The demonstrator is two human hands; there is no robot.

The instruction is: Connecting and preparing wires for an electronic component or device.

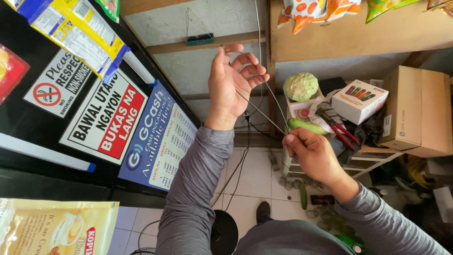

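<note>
My left hand [232, 81] is raised with the palm facing me and the fingers curled, and a thin wire [262, 112] runs from between those fingers. The wire slants down and right into my right hand [312, 155], which pinches it between thumb and fingers. A second thin strand [258, 42] rises from the left-hand fingers toward the top of the view. More dark cable [239, 165] hangs below my left wrist toward the tiled floor. Both arms wear grey long sleeves.
Printed signs [106, 115] cover a dark panel at left, with snack packets [75, 29] hanging above. On a crate at right lie a cabbage [300, 86], a cucumber [309, 126], red-handled pliers [337, 126], a white box [359, 100] and a cardboard box [417, 111]. A wooden board [358, 35] spans the top.
</note>
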